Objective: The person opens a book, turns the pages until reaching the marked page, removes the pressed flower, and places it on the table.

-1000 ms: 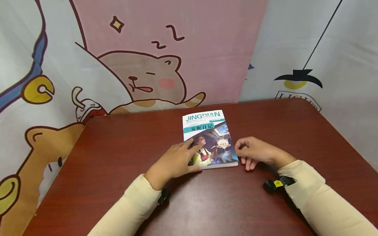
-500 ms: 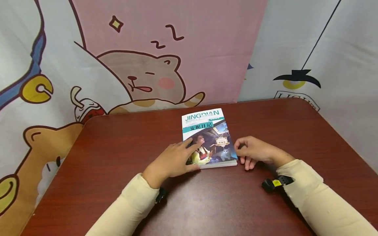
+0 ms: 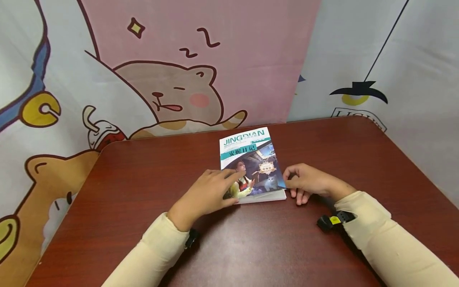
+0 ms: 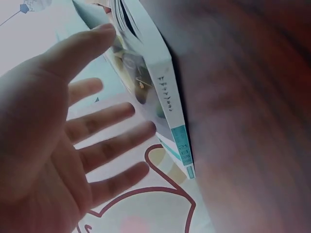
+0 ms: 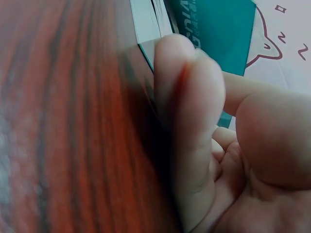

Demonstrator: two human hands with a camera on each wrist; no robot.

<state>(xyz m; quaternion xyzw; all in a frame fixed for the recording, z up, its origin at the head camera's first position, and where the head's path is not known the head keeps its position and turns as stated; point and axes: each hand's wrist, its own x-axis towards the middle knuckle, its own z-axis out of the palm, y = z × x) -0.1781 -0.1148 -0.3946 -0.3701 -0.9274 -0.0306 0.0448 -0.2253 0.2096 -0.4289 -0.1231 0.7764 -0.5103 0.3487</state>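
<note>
A paperback book (image 3: 247,167) with a teal and white title band and an illustrated cover lies on the table. Its front cover is slightly raised at the lower right, and white pages show beneath. My left hand (image 3: 206,191) lies along the book's left side, fingers straight and reaching over the cover. In the left wrist view the book's spine (image 4: 171,107) shows beside those spread fingers. At the right edge, my right hand (image 3: 310,181) pinches the front cover between thumb and curled fingers. The teal inside of the cover (image 5: 223,34) appears in the right wrist view.
The reddish-brown wooden table (image 3: 251,247) has a back edge against a cartoon-printed curtain (image 3: 251,59). Cream sleeves (image 3: 154,247) cover both forearms, and a black wrist strap device (image 3: 331,221) sits at the right wrist.
The front cover has lifted at its lower right, so a wider strip of pages shows. My left hand has shifted slightly left. The right hand stays at the cover's edge.
</note>
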